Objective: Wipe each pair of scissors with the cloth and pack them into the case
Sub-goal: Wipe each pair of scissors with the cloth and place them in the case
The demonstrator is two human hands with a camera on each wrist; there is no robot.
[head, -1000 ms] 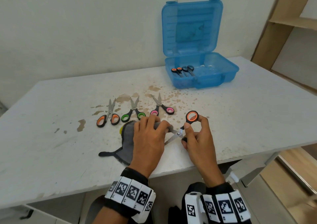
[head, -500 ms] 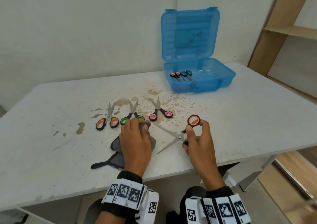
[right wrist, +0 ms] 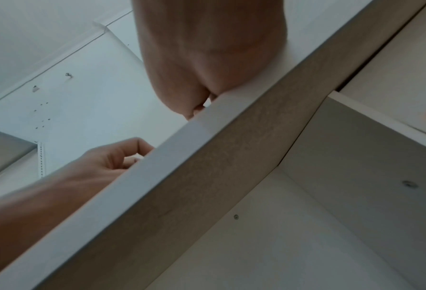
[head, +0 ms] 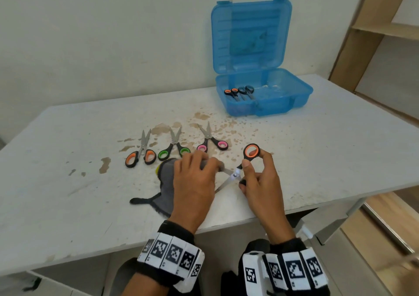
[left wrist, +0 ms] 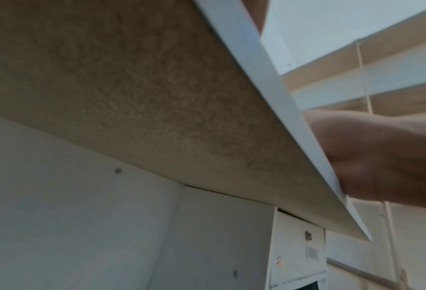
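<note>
The right hand (head: pixel 260 182) pinches the open scissors (head: pixel 235 173) by their handles, thumb and fingers round the orange ring, just in front of the pink pair (head: pixel 212 142). The left hand (head: pixel 195 182) curls over the grey cloth (head: pixel 166 182) and presses it onto one blade, left of the pivot; the other blade pokes out bare beneath that hand. That is the likely trouble: with the blades spread, a wiping stroke could drag the fingers or the cloth across an edge, or the handles could twist in so light a pinch. Well behind the pink pair, the blue case (head: pixel 303 96) stands open with two pairs inside.
</note>
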